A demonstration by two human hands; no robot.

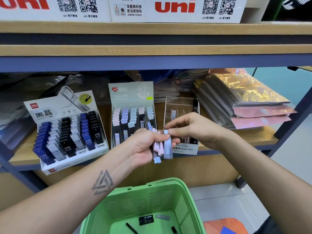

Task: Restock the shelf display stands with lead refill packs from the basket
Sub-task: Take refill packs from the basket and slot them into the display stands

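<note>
A small bundle of lead refill packs (157, 146), pink, pale blue and grey-blue with one dark clear tube standing up behind, is being gripped in the curled fingers of the left hand (143, 146), in front of the shelf and above the basket. The grey-blue pack (168, 146) at the right edge of the bundle is being pinched at its top end between the thumb and forefinger of the right hand (187, 128), while it is lying against the others in the left hand's grasp. Just behind the hands, the middle display stand (133, 114), marked 0.7, is being shown with rows of pastel-capped packs in its slots. To its right, a clear-backed stand (182, 130) labelled "graph MG" is being partly hidden by the right hand, with only a few packs seen in it. To the left, a larger stand (67, 129) is being filled by tilted rows of blue, white, grey and black packs marked HB 0.5. All three stands are being carried by a wooden shelf (22, 157) in a dark blue frame. Below the hands, a green plastic basket (152, 196) is being seen with a few dark and grey packs (146, 220) lying on its floor. On the right of the shelf, a stack of shiny wrapped folders (244, 100) is being stored, and white boxes printed "uni" (175, 7) are being kept on the shelf above.
</note>
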